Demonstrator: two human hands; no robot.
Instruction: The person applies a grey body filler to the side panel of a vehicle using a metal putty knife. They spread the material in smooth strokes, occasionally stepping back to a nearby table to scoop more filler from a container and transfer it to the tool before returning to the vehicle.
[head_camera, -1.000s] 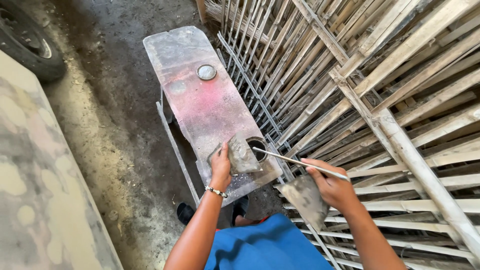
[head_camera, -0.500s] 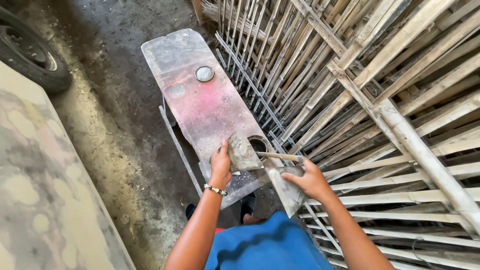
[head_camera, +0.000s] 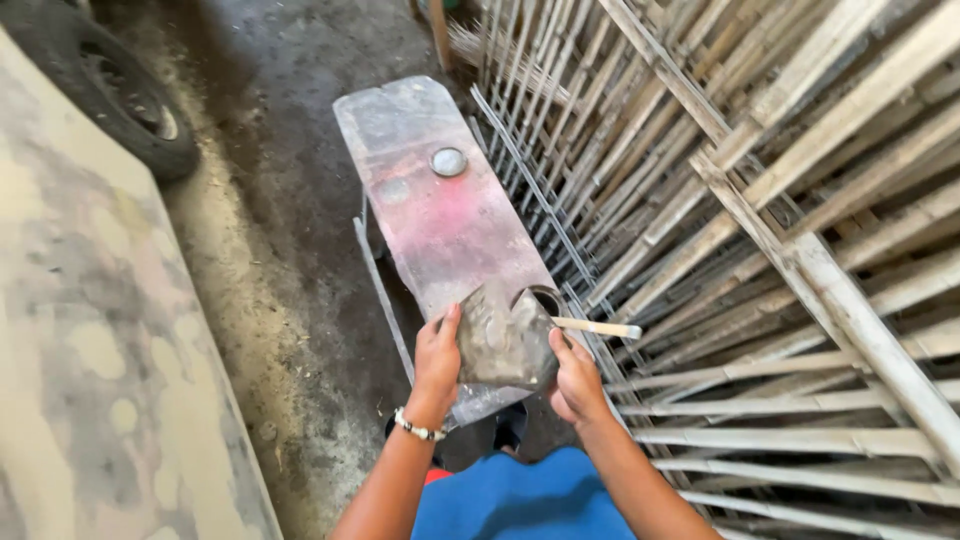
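Grey rag (head_camera: 503, 340) gripped by both hands, left (head_camera: 437, 358) & right (head_camera: 575, 378), over bench (head_camera: 440, 215) end by hole (head_camera: 546, 299); stick (head_camera: 598, 327) beside. Keep rag taut, thumbs firm, w/ wrists steady

My one head camera looks steeply down, close over my hands (head_camera: 500, 365), onto the tabletop (head_camera: 440, 200) and floor (head_camera: 270, 200).

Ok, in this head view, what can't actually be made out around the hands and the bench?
- The hole in the metal bench: largely covered by the grey cloth-like piece that the left hand and right hand hold.
- The stick: its near end is hidden behind that piece.
- The tyre: cut off by the top-left edge.
- The round disc: too small to identify.
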